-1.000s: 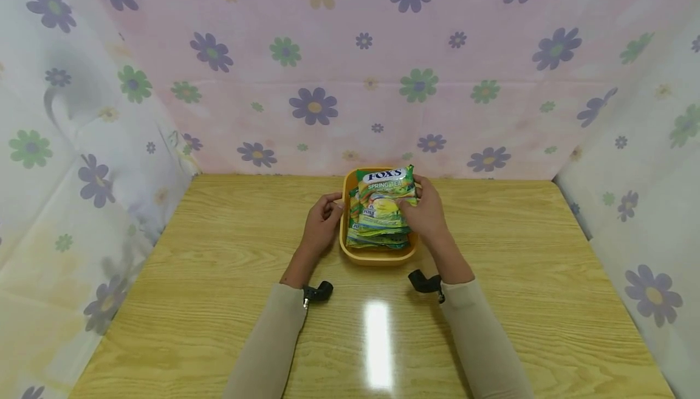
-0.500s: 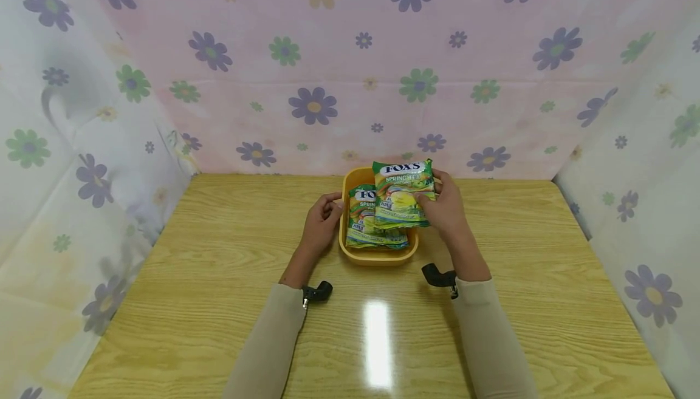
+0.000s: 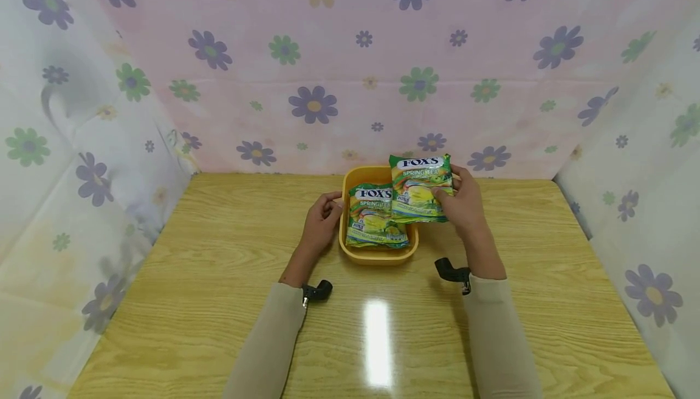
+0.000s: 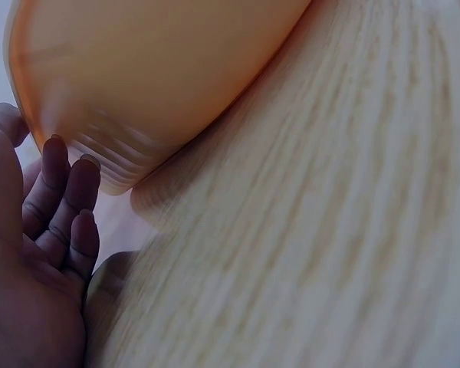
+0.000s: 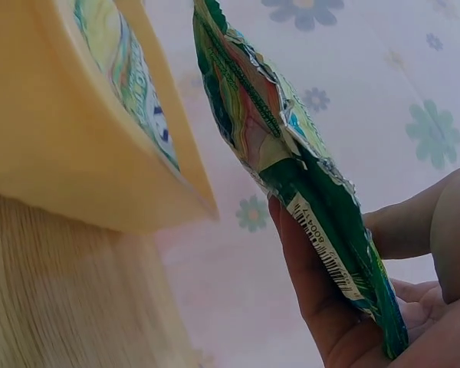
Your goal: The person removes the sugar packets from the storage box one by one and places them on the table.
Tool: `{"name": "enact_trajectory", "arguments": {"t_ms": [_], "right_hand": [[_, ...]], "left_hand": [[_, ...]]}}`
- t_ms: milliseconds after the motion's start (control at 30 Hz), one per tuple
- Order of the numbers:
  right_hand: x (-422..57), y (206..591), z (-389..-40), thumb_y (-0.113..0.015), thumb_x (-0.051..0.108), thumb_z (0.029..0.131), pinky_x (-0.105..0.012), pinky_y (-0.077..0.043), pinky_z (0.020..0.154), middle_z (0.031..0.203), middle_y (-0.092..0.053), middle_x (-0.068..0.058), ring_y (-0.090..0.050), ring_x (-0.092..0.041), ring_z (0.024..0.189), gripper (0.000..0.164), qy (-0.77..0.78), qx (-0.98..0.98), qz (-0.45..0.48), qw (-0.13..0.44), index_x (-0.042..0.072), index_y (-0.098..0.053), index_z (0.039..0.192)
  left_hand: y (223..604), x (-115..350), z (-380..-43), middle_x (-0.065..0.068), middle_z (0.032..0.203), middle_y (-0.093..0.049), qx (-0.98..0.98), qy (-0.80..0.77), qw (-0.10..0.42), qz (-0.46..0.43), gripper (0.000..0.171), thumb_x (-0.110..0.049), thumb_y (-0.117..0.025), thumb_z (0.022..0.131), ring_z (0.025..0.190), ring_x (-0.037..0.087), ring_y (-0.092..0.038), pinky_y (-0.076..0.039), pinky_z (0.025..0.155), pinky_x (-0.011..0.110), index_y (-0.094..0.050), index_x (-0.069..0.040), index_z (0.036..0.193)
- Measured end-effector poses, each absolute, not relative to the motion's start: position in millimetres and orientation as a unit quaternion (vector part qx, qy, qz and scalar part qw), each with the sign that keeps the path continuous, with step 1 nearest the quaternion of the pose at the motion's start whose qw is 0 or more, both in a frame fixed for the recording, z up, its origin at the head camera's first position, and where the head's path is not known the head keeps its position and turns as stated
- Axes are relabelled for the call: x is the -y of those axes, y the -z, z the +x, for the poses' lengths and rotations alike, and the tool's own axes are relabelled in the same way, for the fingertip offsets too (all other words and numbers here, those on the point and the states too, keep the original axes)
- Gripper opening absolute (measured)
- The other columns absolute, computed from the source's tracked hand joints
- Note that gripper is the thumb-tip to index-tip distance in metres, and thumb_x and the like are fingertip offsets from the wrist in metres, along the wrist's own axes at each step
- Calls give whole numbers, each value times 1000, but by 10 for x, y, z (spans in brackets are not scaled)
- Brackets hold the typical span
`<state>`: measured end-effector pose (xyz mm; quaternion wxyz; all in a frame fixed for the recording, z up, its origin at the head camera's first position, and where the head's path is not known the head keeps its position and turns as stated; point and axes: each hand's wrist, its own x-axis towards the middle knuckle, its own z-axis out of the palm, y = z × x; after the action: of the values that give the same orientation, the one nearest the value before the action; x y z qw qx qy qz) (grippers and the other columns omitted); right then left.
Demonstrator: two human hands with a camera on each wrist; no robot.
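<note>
A green candy bag lettered FOX'S SPRING TEA is pinched at its right side by my right hand, thumb on the front. It is raised over the right rim of a yellow plastic tub. In the right wrist view the bag's back shows a barcode, with fingers behind it. Inside the tub lies another matching bag, its upper right covered by the raised one. My left hand holds the tub's left rim; in the left wrist view the thumb is at the edge and curled fingers are beside the wall.
The tub stands on a wood-grain table, near its back edge. Behind it hangs a pink flowered cloth, with pale flowered cloths at both sides. Black wrist cameras sit by both cuffs.
My right hand has lifted the upper candy bag and carried it right and slightly back, uncovering more of the bag beneath. The left hand and the tub have stayed put.
</note>
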<state>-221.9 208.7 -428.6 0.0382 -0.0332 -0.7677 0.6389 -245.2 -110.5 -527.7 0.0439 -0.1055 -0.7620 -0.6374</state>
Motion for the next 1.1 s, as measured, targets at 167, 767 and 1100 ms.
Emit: {"name": "enact_trajectory", "arguments": {"t_ms": [167, 767, 1100], "right_hand": [[-2185, 4298, -2241, -60, 3, 106, -23, -59, 67, 140, -59, -31, -69, -6, 81, 68, -631, 773, -40, 47, 6, -28, 166], [-2524, 4369, -2259, -58, 6, 108, -22, -58, 70, 150, -53, -30, -67, -3, 88, 69, -621, 781, -61, 30, 5, -24, 168], [-2710, 4506, -2260, -55, 6, 110, -24, -59, 70, 145, -54, -29, -69, -1, 83, 67, -633, 772, -58, 24, 7, -24, 169]], "left_hand": [[5264, 1110, -2459, 12, 98, -66, 765, 634, 45, -105, 36, -28, -59, 111, 82, 18, -58, -46, 77, 28, -63, -9, 141], [5160, 1080, -2420, 25, 101, -66, 769, 630, 37, -102, 39, -15, -56, 112, 80, 11, -56, -45, 77, 26, -58, 4, 146], [5054, 1071, -2341, 18, 98, -66, 763, 637, 36, -104, 38, -15, -57, 111, 79, 9, -56, -45, 76, 26, -59, 4, 144]]}}
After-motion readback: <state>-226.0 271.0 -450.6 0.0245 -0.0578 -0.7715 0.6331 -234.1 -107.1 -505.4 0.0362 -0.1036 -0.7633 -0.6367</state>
